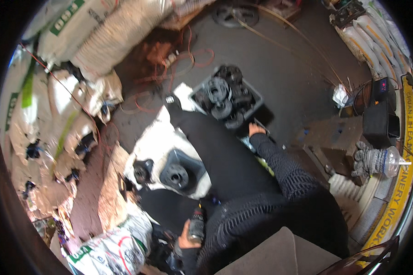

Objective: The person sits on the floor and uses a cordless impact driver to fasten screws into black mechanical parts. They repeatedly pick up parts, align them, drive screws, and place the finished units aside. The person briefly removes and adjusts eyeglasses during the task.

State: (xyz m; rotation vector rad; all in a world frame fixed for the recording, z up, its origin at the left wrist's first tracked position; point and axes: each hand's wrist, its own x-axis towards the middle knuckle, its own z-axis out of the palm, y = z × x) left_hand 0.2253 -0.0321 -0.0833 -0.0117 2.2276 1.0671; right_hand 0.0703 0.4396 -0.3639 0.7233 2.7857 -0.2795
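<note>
The left hand [186, 238] wraps its fingers around a dark can [196, 228], probably light and smooth, while the right hand [256, 129], fingers unclear, reaches beside a bin [257, 97] of heavy-looking metal wheels [217, 90].

A single head-worn fisheye camera looks steeply down from above the person's own body, so the dark-sleeved arms and trouser leg fill the lower centre of the frame. It faces the grey floor [279, 68], which spreads across the upper middle, well below the lens. The wide lens bends straight edges toward the rim (the yellow-edged machine bed [401, 183] curves along the right border) and leaves black corners. White sacks [85, 32] crowd the upper left. No second view shares the scene.
</note>
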